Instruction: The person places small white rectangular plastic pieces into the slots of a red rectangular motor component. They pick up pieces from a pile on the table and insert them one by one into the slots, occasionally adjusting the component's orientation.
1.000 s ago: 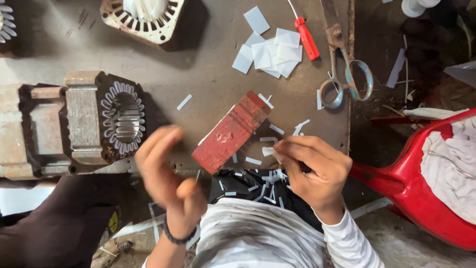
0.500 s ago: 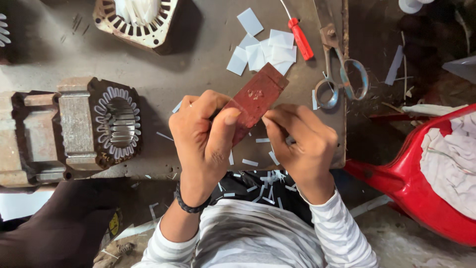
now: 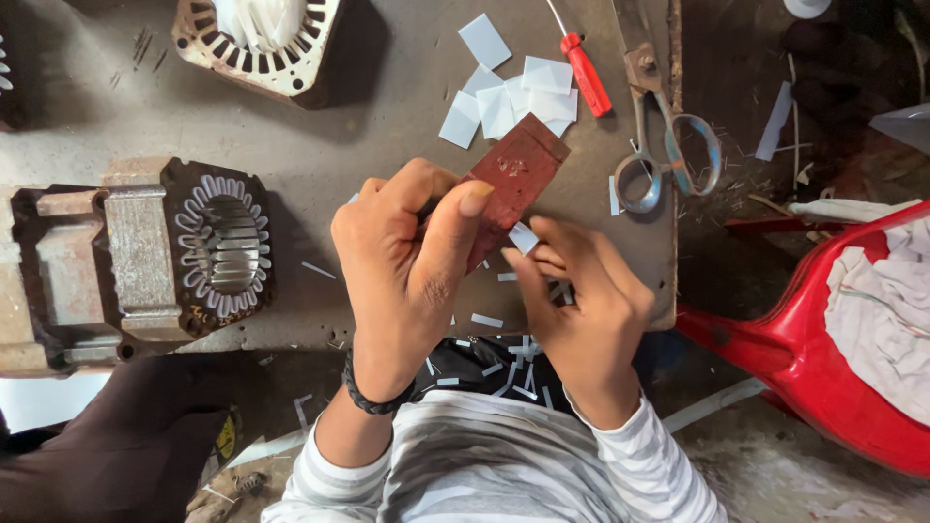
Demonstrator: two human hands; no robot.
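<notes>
Now, at the worktable's (image 3: 116, 107) left edge lies a motor stator (image 3: 208, 247) with white slot liners, another stator (image 3: 257, 39) at the far edge. Since a second ago the left hand (image 3: 407, 266) has come down and closed its thumb and fingers around the reddish-brown block (image 3: 513, 179), which has swung toward the table's middle. The right hand (image 3: 581, 300) pinches a small white paper piece (image 3: 524, 237) against the block's near end. More paper squares (image 3: 513, 97), a red screwdriver (image 3: 586, 73) and scissors (image 3: 668, 145) lie toward the far right corner.

Grey worktable (image 3: 368, 145); on it two stators (image 3: 225, 247), white paper squares (image 3: 513, 97), red-handled screwdriver (image 3: 586, 73), scissors (image 3: 659, 145)
</notes>
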